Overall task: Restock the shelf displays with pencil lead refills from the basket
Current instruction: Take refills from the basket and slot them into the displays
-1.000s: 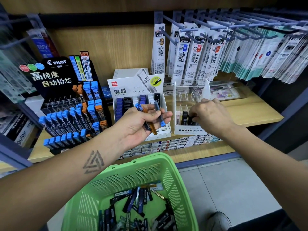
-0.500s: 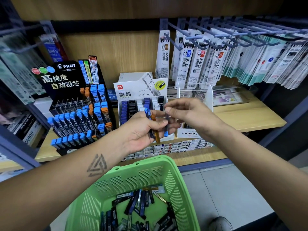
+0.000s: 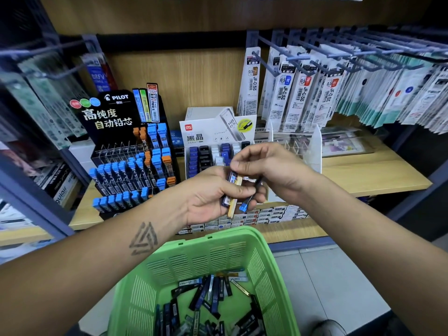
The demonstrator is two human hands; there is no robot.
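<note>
Nearest, a green basket (image 3: pixel 264 270) holds a loose heap of pencil lead refills (image 3: pixel 211 294). Above it the left hand (image 3: pixel 208 197) curls round a small bunch of refill cases (image 3: pixel 233 190), one blue-capped. The right hand (image 3: pixel 271 166) meets it, thumb and forefinger pinching the top of a case in that bunch. Behind the hands on the wooden shelf (image 3: pixel 368 175) stands the white Deli display (image 3: pixel 218 141), with the black Pilot display (image 3: pixel 131 151) to its left. Packaged pen refills (image 3: pixel 303 93) hang on hooks farthest back.
</note>
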